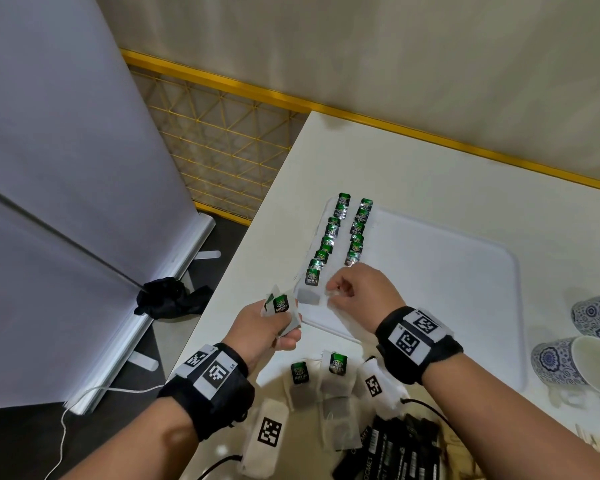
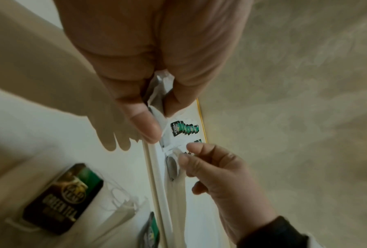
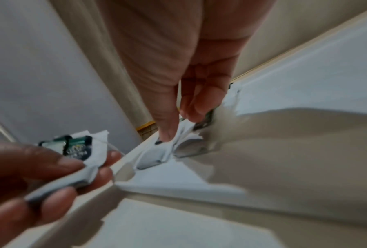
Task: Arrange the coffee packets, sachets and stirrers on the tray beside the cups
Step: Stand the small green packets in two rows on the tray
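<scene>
Mid-frame, at the white tray's (image 1: 465, 237) near-left corner, right hand (image 1: 361, 292) pinches a green-tea sachet (image 1: 310, 295) down below two laid rows while left hand (image 1: 267, 327) grips spare sachets (image 1: 282, 306); next, I judge: release it squarely, then feed another.

"GREEN TEA" reads on the tea-bag tag (image 2: 62, 199) lying on the table (image 2: 19, 151); same wording on the tags (image 1: 337, 364) by the tray.

Both forearms reach in from the lower edge of the head view, each with a black wrist band. The left hand (image 1: 269, 327), lower centre, has fingers curled in a grip; the right hand (image 1: 357, 296), beside it, pinches with thumb and fingertips.
</scene>
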Demonstrator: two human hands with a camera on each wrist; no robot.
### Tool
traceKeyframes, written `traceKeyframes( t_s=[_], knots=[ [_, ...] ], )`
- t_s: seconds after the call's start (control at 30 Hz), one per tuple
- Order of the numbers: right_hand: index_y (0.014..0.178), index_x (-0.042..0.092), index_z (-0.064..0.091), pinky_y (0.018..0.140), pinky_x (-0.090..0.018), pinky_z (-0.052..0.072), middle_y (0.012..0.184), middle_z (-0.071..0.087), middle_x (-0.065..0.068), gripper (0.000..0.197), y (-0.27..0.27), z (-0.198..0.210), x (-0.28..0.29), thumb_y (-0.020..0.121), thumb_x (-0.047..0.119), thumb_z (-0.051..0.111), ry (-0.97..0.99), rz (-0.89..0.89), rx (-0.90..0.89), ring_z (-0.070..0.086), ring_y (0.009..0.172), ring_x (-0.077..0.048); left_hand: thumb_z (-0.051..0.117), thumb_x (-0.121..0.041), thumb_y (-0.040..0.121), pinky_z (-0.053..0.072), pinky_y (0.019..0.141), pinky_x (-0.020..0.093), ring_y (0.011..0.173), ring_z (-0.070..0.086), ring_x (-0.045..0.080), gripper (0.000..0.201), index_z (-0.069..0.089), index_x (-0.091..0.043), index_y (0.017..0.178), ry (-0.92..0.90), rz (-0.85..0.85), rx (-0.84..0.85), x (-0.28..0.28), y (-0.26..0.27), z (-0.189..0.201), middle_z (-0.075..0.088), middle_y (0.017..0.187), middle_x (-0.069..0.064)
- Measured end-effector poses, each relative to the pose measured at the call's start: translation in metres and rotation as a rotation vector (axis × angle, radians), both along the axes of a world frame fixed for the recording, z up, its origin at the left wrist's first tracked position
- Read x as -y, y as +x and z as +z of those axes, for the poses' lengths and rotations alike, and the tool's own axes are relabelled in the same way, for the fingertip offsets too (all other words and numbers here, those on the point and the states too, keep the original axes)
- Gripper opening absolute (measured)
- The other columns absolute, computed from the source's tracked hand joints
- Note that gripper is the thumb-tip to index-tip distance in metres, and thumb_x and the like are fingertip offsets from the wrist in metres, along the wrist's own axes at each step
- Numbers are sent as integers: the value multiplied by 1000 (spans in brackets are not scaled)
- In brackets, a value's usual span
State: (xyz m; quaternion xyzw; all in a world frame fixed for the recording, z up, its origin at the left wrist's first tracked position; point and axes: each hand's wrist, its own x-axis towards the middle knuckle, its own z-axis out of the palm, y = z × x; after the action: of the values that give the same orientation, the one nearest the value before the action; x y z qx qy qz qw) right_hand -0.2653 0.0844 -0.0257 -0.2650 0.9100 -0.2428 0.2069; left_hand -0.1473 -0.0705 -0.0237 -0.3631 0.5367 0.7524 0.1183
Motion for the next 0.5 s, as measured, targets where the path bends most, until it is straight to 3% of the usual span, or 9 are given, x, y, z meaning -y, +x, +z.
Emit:
traceKeyframes(
  t_s=[0.07, 0.2, 0.33, 0.4, 0.5],
  knots=[
    [93, 22, 66, 68, -20, 39, 87, 51, 5, 16, -1, -3, -8, 79, 16, 70, 73, 24, 49, 54, 79, -13, 46, 7, 90, 41, 60, 31, 69, 50, 27, 21, 55, 11, 109, -2, -17, -7, -2, 0, -1, 53, 85, 22],
    [100, 19, 67, 76, -20, 41, 93, 49, 6, 20, 0, -12, -9, 82, 10, 65, 108, 35, 30, 52, 82, -12, 55, 1, 90, 55, 59, 31, 66, 58, 27, 17, 57, 7, 106, -38, -47, -10, -8, -1, -1, 59, 84, 24],
    [99, 22, 66, 73, -22, 39, 89, 46, 7, 18, -2, -13, -6, 84, 12, 63, 94, 25, 20, 50, 80, -12, 43, 1, 92, 58, 68, 35, 73, 60, 30, 19, 58, 2, 103, -33, -73, 1, -10, -4, 0, 61, 85, 24],
    [97, 22, 67, 71, -22, 41, 86, 50, 7, 14, -1, -7, -7, 85, 15, 63, 45, 17, 23, 53, 77, -13, 39, 3, 92, 57, 66, 34, 74, 59, 31, 23, 60, -2, 98, -11, -82, -9, -10, -4, 1, 61, 84, 23],
    [100, 23, 70, 74, -22, 45, 89, 61, 4, 14, 7, 6, -7, 88, 26, 63, -133, -43, 49, 57, 80, -10, 48, -2, 94, 58, 67, 34, 68, 63, 28, 14, 62, -2, 98, -22, -71, -9, -12, -4, -1, 64, 83, 22]
  ],
)
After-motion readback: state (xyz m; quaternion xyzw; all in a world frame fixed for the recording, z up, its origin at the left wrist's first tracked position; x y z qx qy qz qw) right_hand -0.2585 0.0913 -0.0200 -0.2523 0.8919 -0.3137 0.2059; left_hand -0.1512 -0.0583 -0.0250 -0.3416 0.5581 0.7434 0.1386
